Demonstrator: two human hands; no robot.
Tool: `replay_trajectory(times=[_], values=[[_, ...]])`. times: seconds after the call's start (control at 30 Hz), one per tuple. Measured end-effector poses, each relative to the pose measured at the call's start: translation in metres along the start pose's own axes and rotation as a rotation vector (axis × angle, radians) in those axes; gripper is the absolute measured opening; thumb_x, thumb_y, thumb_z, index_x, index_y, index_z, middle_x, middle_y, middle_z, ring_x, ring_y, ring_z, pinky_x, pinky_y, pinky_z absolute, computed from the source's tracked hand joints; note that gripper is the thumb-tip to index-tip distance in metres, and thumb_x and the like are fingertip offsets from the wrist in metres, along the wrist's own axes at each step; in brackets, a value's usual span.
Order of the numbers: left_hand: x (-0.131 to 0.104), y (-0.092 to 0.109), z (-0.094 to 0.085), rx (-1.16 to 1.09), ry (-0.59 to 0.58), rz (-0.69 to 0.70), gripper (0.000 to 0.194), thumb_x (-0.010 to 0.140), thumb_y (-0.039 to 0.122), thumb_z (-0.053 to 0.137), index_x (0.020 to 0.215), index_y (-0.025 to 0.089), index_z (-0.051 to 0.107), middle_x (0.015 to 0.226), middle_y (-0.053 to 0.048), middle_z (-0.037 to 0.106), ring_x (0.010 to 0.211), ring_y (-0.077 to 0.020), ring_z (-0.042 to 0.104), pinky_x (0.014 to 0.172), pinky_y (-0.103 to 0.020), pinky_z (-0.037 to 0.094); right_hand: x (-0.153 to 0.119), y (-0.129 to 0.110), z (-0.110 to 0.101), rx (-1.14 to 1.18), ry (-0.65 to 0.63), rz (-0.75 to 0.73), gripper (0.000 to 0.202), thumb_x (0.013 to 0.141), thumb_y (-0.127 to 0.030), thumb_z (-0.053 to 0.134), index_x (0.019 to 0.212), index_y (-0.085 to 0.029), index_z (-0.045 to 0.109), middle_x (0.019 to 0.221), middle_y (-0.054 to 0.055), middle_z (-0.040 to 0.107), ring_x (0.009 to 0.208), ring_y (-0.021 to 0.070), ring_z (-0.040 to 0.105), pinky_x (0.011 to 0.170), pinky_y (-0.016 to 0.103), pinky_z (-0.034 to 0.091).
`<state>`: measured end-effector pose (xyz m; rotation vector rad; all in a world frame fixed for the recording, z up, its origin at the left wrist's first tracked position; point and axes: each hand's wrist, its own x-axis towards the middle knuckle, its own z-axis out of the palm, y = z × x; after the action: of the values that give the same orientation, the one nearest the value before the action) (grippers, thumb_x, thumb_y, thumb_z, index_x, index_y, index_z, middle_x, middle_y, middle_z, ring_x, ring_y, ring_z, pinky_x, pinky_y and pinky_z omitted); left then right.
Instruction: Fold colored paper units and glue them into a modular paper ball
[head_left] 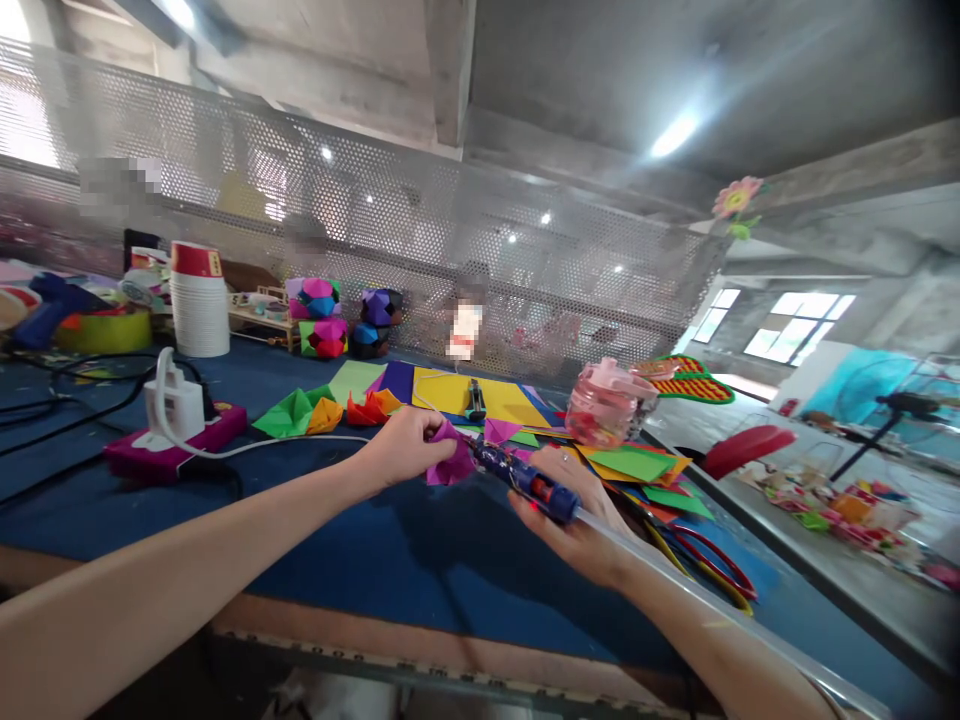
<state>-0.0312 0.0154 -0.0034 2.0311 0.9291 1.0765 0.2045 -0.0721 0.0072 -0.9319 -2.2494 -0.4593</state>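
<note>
Purple paper [452, 465] partly hidden by left fingers [420, 428], clear rod [781, 640] cut off at bottom edge, pale object [465, 332] blurred

A grey concrete ceiling [570, 90] is crossed by heavy beams [448, 70] and lit by a bright tube light [675, 135]. A perforated grey screen [600, 250] rises behind a blue-topped table [315, 570]. At far right, paned windows [802, 318] glow in a grey wall [752, 298].

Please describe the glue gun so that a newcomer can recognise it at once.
Over the blue tabletop, find the right hand near the centre. It holds the glue gun, a dark-blue patterned tool pointing at purple paper; unlike its neighbours, it has a long clear rod behind.
</note>
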Motion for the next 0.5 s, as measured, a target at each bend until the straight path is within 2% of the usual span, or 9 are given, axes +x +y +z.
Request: replay_trajectory(times=[0.2,0.5], values=[[-0.0012,0.0027,0.0000,0.000,-0.021,-0.016,0.022,0.069,0.027,0.059,0.053,0.017,0.048,0.052,0.003,0.052,0.052,-0.0108,0.050,0.049,-0.021,0.035,0.0007,-0.0004,0.0013,-0.014,-0.003,-0.023,0.011,0.089,-0.029,0.057,0.082,-0.022,0.051,0.079,0.004,0.061,0.073,0.0193,0.057,0.066,0.031,0.041],[-0.0028,0.0053,0.0007,0.034,-0.008,-0.008,0.022,0.068,0.025,0.059,0.052,0.018,0.046,0.052,0.003,0.052,0.052,-0.0109,0.049,0.049,-0.021,0.035,0.0030,-0.0026,-0.0009,-0.028,-0.072,0.021,0.014,0.089,-0.030,0.056,0.081,-0.021,0.051,0.074,0.003,0.058,0.069,0.0174,0.052,0.067,0.031,0.040]])
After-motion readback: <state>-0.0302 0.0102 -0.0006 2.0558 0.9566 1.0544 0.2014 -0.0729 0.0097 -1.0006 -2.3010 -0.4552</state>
